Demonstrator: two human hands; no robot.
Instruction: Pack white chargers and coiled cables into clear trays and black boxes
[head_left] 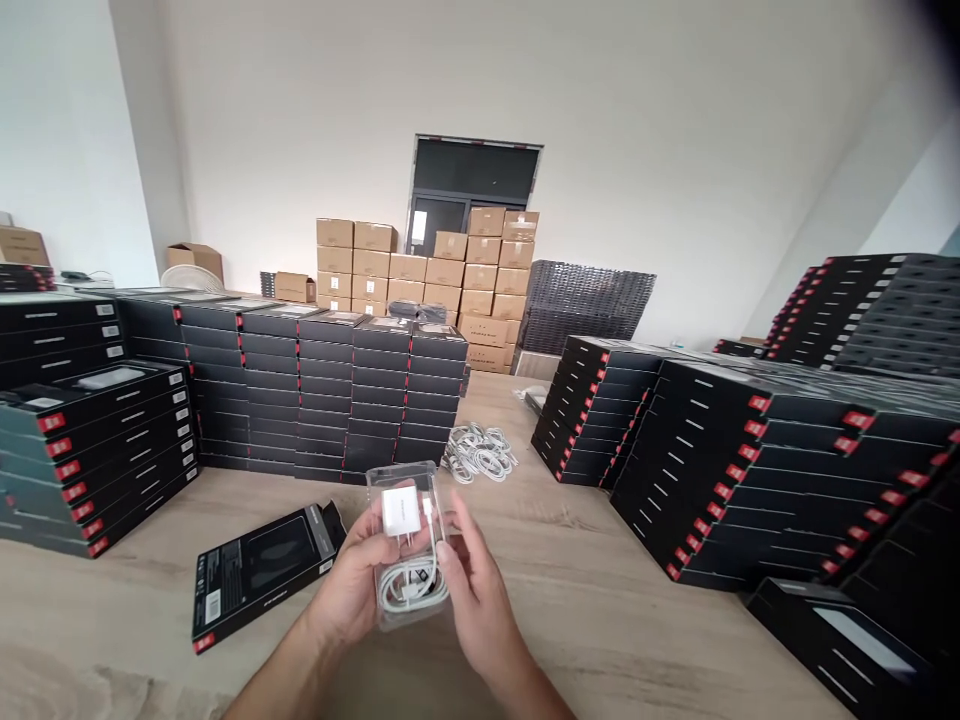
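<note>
Between my two hands is a clear plastic tray (pixel 401 472), tilted up toward me. My left hand (pixel 352 580) grips its left side, with the thumb near a white charger plug (pixel 401 510) in the upper part. On the right side, my right hand (pixel 474 590) holds the edge, its thumb by the cable and its index finger stretched out. A coiled white cable (pixel 412 588) lies in the lower part, one connector end reaching up beside the plug. Left of my hands, a flat black box (pixel 262 570) lies on the table, its end flap open.
A pile of loose white cables (pixel 480 452) lies on the wooden table (pixel 555 560) beyond my hands. Stacked black boxes (pixel 322 390) wall off the left and back; more black boxes (pixel 720 450) stand at right. Brown cartons (pixel 450 270) rise by the far wall.
</note>
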